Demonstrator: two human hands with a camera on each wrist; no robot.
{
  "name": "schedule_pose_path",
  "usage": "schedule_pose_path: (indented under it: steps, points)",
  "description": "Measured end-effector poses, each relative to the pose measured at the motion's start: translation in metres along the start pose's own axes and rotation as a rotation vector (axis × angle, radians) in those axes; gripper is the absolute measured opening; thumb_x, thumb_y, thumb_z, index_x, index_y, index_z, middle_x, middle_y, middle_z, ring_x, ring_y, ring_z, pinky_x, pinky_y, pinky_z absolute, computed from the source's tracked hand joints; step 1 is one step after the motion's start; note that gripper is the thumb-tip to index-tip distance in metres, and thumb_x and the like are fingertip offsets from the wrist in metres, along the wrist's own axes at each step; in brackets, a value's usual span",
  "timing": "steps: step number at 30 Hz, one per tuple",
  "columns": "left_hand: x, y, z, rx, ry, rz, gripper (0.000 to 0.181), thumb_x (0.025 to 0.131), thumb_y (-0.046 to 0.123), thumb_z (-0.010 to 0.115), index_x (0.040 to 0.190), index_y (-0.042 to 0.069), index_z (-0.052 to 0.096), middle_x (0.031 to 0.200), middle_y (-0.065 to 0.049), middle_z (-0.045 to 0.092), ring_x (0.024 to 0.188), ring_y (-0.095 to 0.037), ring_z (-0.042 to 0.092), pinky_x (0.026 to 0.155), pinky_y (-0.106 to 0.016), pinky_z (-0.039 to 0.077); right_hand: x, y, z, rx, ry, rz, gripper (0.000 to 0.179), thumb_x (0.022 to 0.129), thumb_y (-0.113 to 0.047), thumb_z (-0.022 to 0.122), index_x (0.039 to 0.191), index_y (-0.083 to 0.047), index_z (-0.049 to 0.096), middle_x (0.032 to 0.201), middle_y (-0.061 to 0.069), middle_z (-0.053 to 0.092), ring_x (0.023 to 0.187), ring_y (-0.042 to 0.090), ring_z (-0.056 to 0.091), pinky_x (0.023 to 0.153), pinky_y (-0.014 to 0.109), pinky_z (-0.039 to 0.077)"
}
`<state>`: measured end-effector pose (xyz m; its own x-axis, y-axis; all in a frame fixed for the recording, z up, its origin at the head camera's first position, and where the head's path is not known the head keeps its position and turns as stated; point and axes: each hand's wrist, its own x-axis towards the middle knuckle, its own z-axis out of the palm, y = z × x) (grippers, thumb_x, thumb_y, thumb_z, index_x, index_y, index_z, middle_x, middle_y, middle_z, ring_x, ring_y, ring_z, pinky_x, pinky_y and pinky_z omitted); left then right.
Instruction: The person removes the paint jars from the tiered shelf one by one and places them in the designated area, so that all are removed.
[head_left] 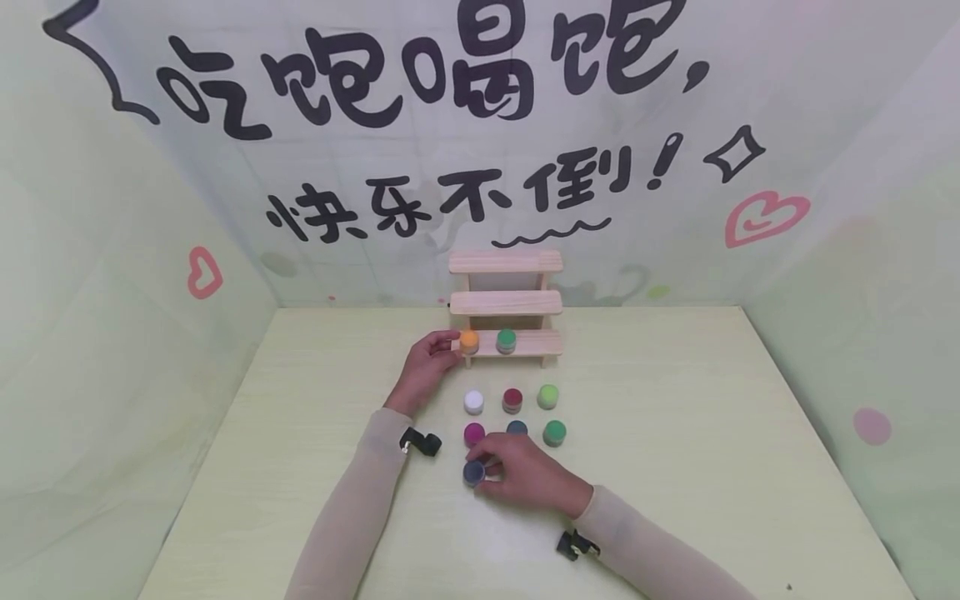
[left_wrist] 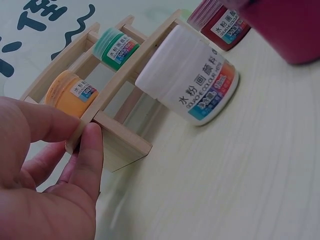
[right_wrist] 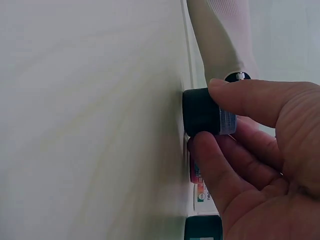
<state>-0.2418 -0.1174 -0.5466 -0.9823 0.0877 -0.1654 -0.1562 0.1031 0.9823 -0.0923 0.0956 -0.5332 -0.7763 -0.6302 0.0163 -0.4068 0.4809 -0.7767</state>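
Observation:
My right hand [head_left: 528, 473] pinches a dark blue gouache paint jar [head_left: 473, 473] between thumb and fingers. In the right wrist view that jar [right_wrist: 202, 112] is at the tabletop, the thumb on one side and fingertips on the other. At the lowest step of a three-tier wooden display rack [head_left: 506, 302], my left hand [head_left: 426, 371] grips the board's left end, as the left wrist view shows. An orange jar [head_left: 468, 340] stands on that step near the fingers, with a green jar [head_left: 506, 340] to its right.
Before the rack stand a white jar [head_left: 473, 402], a dark red jar [head_left: 512, 400] and a light green jar [head_left: 548, 396]. Nearer are a magenta jar [head_left: 473, 434], a partly covered blue jar [head_left: 517, 428] and another green jar [head_left: 554, 432]. A printed cloth backdrop [head_left: 390, 275] rises behind.

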Motion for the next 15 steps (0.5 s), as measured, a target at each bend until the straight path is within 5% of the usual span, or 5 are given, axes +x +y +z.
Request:
schedule_pose_path:
  steps: [15]
  points:
    - [-0.002,0.002,0.001,-0.035,-0.014,0.012,0.043,0.093,0.005,0.071,0.135,0.012,0.067,0.127,-0.01,0.066,0.114,-0.02,0.062,0.089,-0.021,0.058,-0.003,-0.002,-0.014,0.032,0.026,0.022,0.038,0.088,-0.018,0.086,0.123,-0.011,0.073,0.12,-0.001,0.075,0.105,0.01,0.073,0.093,0.023,0.062]
